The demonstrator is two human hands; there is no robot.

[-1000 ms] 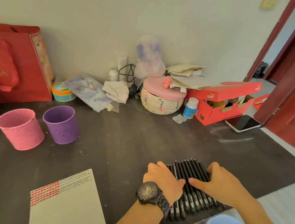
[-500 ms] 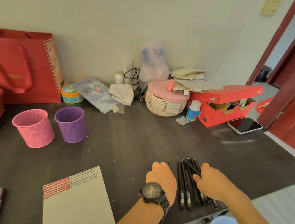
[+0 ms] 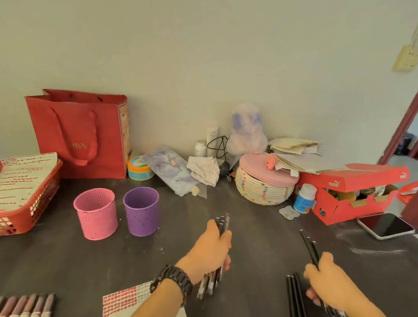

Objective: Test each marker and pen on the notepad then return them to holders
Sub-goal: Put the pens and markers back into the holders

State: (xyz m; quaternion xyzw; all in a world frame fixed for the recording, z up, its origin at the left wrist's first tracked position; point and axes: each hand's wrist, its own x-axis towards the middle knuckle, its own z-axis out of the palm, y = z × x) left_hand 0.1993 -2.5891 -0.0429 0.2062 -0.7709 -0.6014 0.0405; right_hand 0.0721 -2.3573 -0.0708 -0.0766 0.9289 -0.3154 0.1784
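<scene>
Lifted off the counter (image 3: 78,264), a pen bundle (image 3: 223,222) sat gripped in the left hand (image 3: 208,250), perhaps three pens (image 3: 308,246) pinched in the right hand (image 3: 326,286), ready for testing.

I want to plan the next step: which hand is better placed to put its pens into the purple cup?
Left. The left hand holds its pens raised and pointing toward the purple cup, while the right hand is clearly farther from it.

place: home room | cues: red gift bag (image 3: 81,132); shoe box (image 3: 351,193); woven basket (image 3: 264,191); toiletry bottles (image 3: 212,137)
</scene>
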